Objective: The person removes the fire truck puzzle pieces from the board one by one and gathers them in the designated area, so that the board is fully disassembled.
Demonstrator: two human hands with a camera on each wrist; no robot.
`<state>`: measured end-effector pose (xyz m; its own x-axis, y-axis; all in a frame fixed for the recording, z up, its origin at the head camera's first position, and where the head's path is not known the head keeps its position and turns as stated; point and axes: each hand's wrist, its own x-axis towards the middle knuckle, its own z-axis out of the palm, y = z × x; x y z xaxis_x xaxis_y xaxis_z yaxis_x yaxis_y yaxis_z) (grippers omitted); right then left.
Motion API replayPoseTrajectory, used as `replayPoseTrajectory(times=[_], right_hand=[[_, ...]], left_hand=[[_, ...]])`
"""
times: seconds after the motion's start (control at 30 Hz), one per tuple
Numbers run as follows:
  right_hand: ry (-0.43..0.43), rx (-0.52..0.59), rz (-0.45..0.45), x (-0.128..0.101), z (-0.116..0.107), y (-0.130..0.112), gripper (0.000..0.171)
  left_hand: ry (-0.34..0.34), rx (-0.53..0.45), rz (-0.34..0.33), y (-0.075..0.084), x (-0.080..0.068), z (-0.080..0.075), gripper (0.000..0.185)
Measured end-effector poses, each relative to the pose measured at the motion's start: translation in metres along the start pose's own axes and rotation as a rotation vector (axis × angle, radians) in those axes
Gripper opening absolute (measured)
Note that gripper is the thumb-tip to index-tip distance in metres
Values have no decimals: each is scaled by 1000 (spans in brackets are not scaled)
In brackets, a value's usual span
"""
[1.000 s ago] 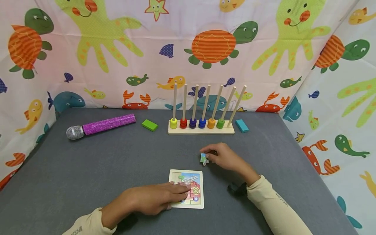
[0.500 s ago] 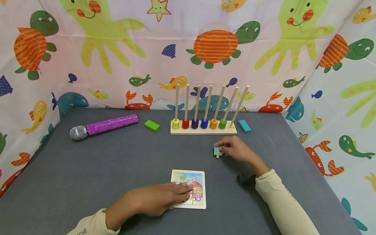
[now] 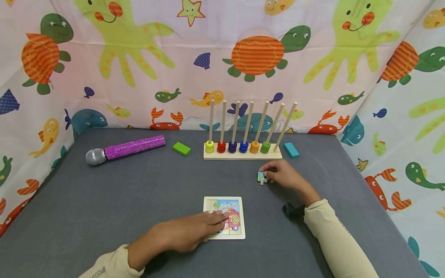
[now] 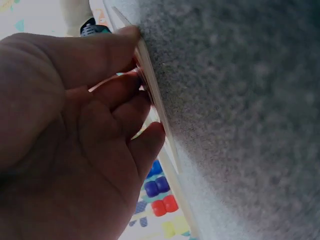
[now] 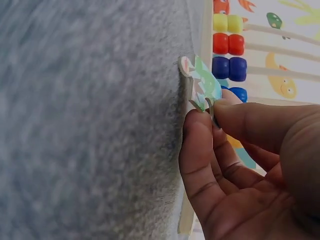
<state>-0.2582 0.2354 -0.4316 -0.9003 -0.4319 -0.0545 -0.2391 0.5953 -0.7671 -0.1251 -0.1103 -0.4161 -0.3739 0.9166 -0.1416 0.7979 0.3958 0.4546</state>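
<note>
A small square jigsaw board [image 3: 240,202] with a colourful picture lies on the grey table near the front. My left hand [image 3: 199,229] rests flat on its left part, fingers straight; the left wrist view shows those fingers [image 4: 125,100] pressing on the board's edge [image 4: 160,107]. My right hand [image 3: 281,174] is to the back right of the board, close to the peg rack. It pinches a small puzzle piece [image 3: 261,177] between thumb and fingers [image 5: 220,115]. The right wrist view shows the piece [image 5: 202,82] touching or just above the table.
A wooden rack [image 3: 242,154] with several pegs and coloured beads stands at the back. A teal block [image 3: 291,150] lies at its right, a green block [image 3: 182,148] at its left. A purple glitter microphone [image 3: 125,150] lies at the back left. Patterned cloth walls surround the table.
My right hand has carried the puzzle piece away from the board, to the back right toward the rack. The left hand has stayed on the board.
</note>
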Motion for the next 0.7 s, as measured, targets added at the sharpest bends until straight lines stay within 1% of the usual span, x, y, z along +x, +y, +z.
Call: replayPoseTrajectory(times=[0.07,0.13,0.2,0.33,0.5,0.6,0.7], right_hand=[[-3,-9,-3,0,-1,1,18],[-3,-26,-14,-1,0,1,17],[3,-46,-17,-1,0,0,17],[20,-90,-30,0,0,-1,17],[24,-107,-37,3,0,-3,18],[35,-122,-39,2,2,-10,19],[27,-144,-76,0,7,-21,19]], left_hand=[[7,9,5,-1,1,0,52],[-4,-8,4,-3,1,-1,53],[-3,-8,12,-3,1,-1,54],[-3,-21,9,-3,1,0,54],[5,-22,14,-3,0,0,53],[7,-17,19,-3,0,0,53],[2,-28,16,-4,0,0,52]])
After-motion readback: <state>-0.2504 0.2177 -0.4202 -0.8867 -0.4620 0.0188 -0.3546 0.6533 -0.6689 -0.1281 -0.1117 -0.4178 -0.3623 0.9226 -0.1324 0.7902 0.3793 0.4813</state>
